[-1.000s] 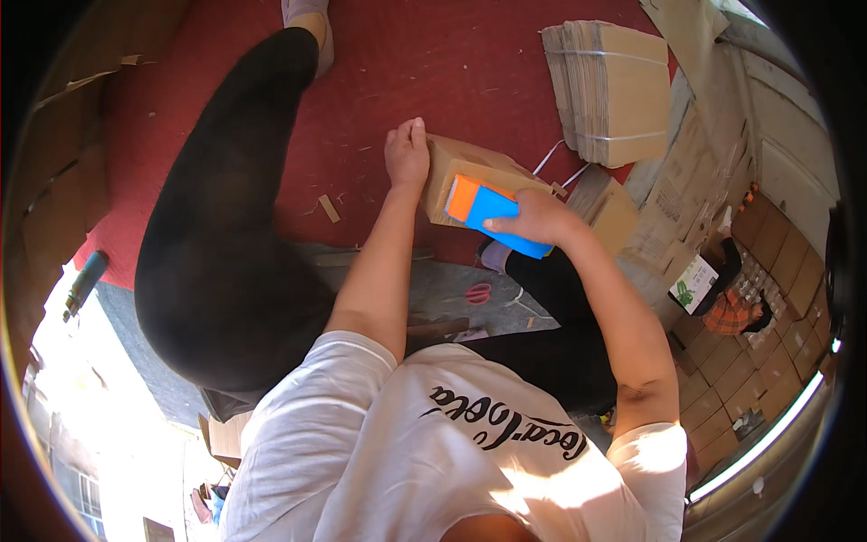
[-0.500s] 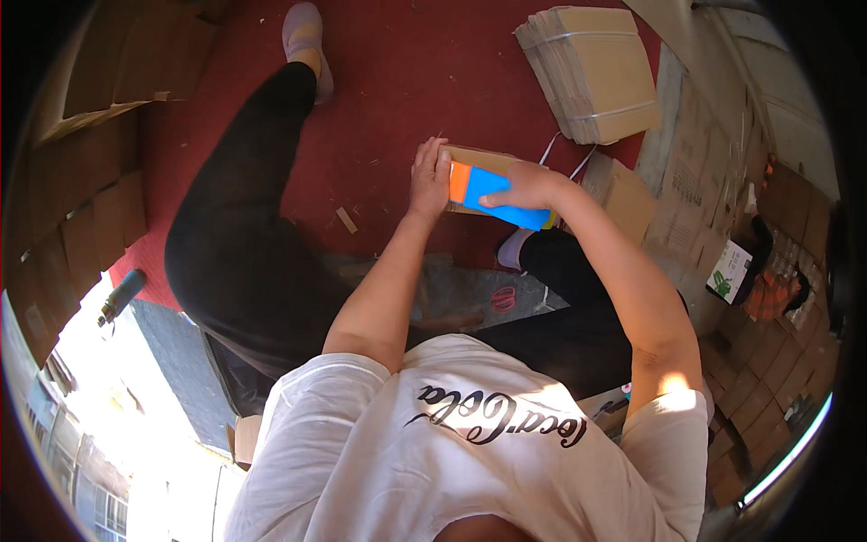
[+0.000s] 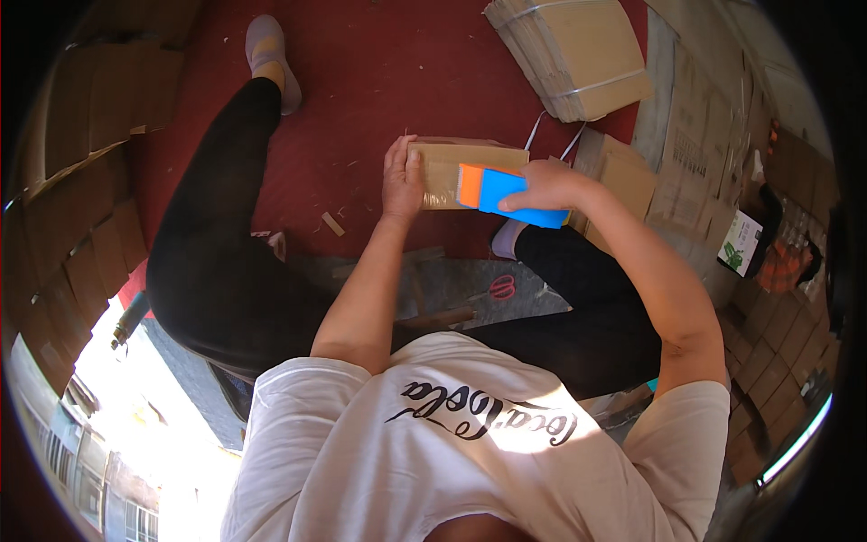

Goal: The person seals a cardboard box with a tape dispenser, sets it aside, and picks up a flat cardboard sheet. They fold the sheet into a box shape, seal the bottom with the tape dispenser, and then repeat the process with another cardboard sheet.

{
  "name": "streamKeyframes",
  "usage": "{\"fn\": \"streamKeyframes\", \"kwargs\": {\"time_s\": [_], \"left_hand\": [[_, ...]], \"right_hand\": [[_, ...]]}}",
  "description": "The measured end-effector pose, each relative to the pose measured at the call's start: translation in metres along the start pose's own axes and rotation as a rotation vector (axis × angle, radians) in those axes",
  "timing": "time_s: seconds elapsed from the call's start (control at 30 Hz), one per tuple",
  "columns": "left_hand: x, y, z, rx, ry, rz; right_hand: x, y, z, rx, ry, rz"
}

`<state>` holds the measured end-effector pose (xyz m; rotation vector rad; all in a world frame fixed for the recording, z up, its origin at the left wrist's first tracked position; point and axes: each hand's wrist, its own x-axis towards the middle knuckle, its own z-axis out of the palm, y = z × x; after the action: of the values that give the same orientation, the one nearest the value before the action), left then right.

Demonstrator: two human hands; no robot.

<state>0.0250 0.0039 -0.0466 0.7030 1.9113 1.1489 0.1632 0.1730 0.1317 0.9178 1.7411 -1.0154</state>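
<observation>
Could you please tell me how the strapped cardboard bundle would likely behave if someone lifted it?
The strapped cardboard bundle would probably feel heavy, being many layers thick. It should stay fairly stiff, since pale straps bind it, though its exposed layered edges might shift slightly.

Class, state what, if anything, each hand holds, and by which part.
The right hand grips the tape dispenser by its blue body; the left hand lies against the cardboard box's left end.

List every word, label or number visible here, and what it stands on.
White shirt: large black script, upside down; legible, but not transcribed.
Cardboard sheets at right: dark print, too blurred to read.
White panel with a green picture: print too small to read.
Blue and orange tool: no lettering visible.
</observation>
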Motion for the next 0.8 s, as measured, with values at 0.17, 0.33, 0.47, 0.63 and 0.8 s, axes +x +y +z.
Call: {"fn": "streamKeyframes", "kwargs": {"time_s": [0.17, 0.33, 0.47, 0.63, 0.8], "left_hand": [[-0.001, 0.008, 0.0, -0.012, -0.023, 0.002], [0.001, 0.005, -0.002, 0.008, -0.03, 0.017], [0.0, 0.011, -0.001, 0.031, -0.057, -0.035], [0.0, 0.004, -0.001, -0.014, -0.044, 0.002], [-0.001, 0.002, -0.003, 0.02, -0.075, -0.023]], "right_hand": [[0.008, 0.054, 0.004, -0.022, -0.02, 0.033], [0.004, 0.093, 0.004, -0.049, 0.065, -0.049], [0.002, 0.138, 0.004, 0.05, 0.006, -0.026], [0.006, 0.183, 0.01, 0.216, -0.038, -0.041], [0.028, 0.202, 0.021, 0.184, -0.036, -0.07]]}}
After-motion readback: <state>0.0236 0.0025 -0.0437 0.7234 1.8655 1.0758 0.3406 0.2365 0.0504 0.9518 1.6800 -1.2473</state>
